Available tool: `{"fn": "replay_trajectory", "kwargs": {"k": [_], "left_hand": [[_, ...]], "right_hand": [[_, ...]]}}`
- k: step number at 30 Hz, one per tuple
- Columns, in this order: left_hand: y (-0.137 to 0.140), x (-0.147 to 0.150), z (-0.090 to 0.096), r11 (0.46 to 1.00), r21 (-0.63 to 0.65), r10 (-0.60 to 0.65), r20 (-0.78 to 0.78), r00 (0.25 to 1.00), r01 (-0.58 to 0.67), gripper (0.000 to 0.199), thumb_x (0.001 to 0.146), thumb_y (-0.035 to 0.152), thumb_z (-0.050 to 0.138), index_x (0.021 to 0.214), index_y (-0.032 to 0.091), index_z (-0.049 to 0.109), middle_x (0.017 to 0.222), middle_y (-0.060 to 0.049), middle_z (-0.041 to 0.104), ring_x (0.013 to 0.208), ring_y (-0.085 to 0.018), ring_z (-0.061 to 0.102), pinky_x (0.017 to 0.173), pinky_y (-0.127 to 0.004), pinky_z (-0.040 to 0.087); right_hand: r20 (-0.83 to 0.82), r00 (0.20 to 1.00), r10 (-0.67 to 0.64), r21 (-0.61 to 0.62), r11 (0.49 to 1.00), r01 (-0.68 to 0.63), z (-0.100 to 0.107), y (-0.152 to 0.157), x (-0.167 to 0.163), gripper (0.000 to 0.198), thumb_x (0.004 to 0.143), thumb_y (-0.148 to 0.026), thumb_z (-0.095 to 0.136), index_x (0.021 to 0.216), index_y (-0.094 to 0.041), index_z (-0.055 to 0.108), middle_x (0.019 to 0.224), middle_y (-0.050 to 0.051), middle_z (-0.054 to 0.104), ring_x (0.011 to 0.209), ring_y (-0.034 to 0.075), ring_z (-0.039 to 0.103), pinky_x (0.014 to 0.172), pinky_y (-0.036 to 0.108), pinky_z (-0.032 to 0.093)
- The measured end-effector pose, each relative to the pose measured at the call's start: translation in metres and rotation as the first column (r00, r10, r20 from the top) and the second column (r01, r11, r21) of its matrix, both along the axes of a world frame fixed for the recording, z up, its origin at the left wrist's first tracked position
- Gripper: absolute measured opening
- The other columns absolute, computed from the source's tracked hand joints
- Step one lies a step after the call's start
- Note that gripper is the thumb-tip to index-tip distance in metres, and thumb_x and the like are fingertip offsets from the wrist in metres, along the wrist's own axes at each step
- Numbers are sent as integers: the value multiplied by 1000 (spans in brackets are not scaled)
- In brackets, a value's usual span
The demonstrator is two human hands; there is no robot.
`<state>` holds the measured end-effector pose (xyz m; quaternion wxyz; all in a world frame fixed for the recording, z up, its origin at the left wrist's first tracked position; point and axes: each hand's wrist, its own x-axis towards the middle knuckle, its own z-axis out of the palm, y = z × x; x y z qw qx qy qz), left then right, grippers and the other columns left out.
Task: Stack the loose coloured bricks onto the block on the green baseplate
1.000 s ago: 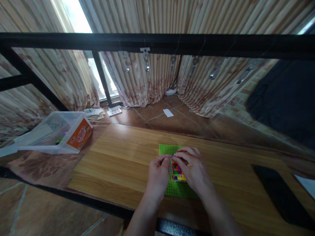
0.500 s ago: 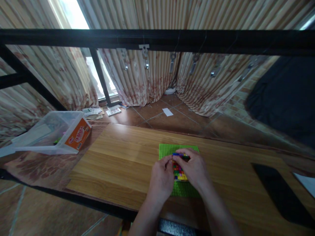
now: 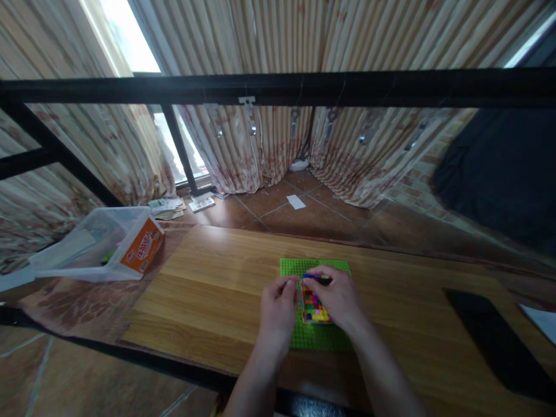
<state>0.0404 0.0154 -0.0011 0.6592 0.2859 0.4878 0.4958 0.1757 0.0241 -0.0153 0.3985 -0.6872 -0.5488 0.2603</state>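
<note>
A bright green studded baseplate point(image 3: 321, 340) lies on the wooden board. On it sits a small block of multicoloured bricks point(image 3: 313, 307), with red, purple, green, blue and yellow pieces and a thin pale rim on its left and lower sides. My right hand point(image 3: 341, 294) grips the block's upper right part, thumb and fingers curled over it, hiding that corner. Just left of the block, my left hand point(image 3: 278, 313) has its thumb and fingertips pinched together; whatever is between them is too small to make out.
A clear plastic bin point(image 3: 89, 269) with an orange label stands at the left with a few items inside. On the right lies a flat black object point(image 3: 495, 341), with a white sheet point(image 3: 541, 324) beyond it. A black metal rail point(image 3: 278, 90) crosses in front of the curtains.
My left hand has moved slightly left, away from the block, uncovering its left edge. My right hand stays on the block. The view has tilted up a little.
</note>
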Motion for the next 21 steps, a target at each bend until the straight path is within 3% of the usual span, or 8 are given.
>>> {"fn": "replay_trajectory", "kwargs": {"k": [2, 5, 8, 12, 17, 21], "left_hand": [[2, -6, 8, 990, -139, 68, 297, 952, -28, 12, 82, 23, 62, 85, 12, 68, 60, 3, 50, 43, -4, 33, 39, -15, 23], [3, -10, 24, 974, -218, 181, 569, 802, -66, 17, 91, 20, 52, 89, 9, 65, 69, -2, 56, 51, -4, 48, 45, -12, 39], [1, -6, 35, 957, -271, 260, 625, 736, -108, 28, 96, 25, 45, 94, 6, 66, 88, -12, 65, 75, -11, 64, 67, -17, 55], [-4, 1, 42, 970, -243, 191, 670, 717, -32, 39, 95, 40, 46, 99, 7, 67, 109, -19, 67, 99, -21, 67, 85, -29, 57], [-7, 1, 42, 982, -169, 63, 715, 696, 85, 49, 92, 50, 47, 108, 8, 66, 115, -18, 67, 97, -20, 66, 85, -28, 55], [-8, 1, 41, 978, -157, 21, 731, 682, 138, 50, 93, 51, 45, 112, 9, 65, 111, -16, 67, 91, -18, 65, 81, -25, 53]], "right_hand": [[31, 1000, 4, 20, 1000, -4, -1, -1, 1, 18, 73, -36, 67, 82, -23, 75, 87, 5, 75, 81, 24, 68, 78, 40, 51], [108, 994, -7, 111, 994, -5, 4, -5, 2, 26, 75, -38, 68, 94, -22, 74, 98, 8, 73, 95, 27, 64, 88, 45, 48], [129, 990, -48, 270, 963, 11, 20, -15, 3, 24, 82, -38, 63, 99, -23, 72, 102, 8, 71, 103, 27, 61, 95, 46, 44], [43, 999, 16, 390, 920, -32, 49, -29, -1, 19, 91, -33, 54, 95, -26, 71, 97, 4, 71, 96, 21, 63, 89, 39, 48], [97, 974, 205, 339, 913, -226, 58, -36, -8, 20, 95, -26, 51, 99, -25, 71, 96, 4, 67, 92, 19, 62, 80, 34, 50], [246, 948, 204, 293, 916, -273, 52, -33, -12, 24, 96, -24, 49, 105, -24, 71, 98, 6, 65, 96, 22, 58, 83, 39, 48]]}}
